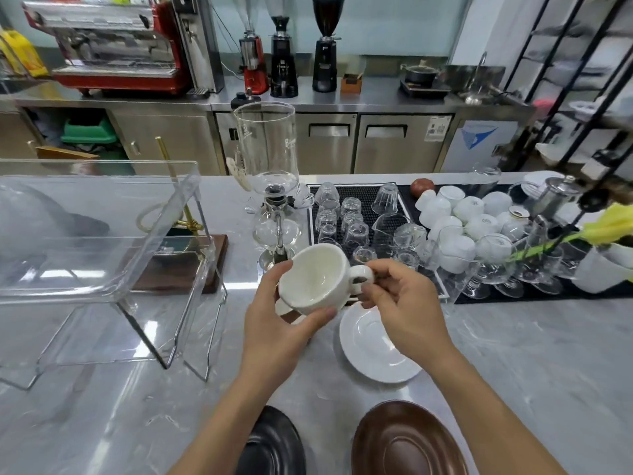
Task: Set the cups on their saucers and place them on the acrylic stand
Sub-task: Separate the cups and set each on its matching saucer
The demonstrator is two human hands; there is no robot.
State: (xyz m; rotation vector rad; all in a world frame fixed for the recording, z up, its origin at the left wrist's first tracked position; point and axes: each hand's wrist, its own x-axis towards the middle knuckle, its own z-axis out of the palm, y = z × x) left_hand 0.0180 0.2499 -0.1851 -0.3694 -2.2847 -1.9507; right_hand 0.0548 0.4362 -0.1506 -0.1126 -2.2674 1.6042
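Note:
A white cup [317, 277] is held tilted above the marble counter, its opening facing me. My left hand [274, 323] grips its body from below and the left, thumb at the rim. My right hand [400, 303] pinches the cup's handle on the right. Just below the cup lies a white saucer [373, 351], partly hidden by my right hand. The clear acrylic stand [113, 269] stands at the left of the counter, nothing resting on its shelves.
A glass siphon brewer [270, 186] stands right behind the cup. Upturned glasses [352, 221] on a black mat and several white cups [459, 214] fill the right. A black saucer [274, 443] and a brown saucer [407, 440] lie at the near edge.

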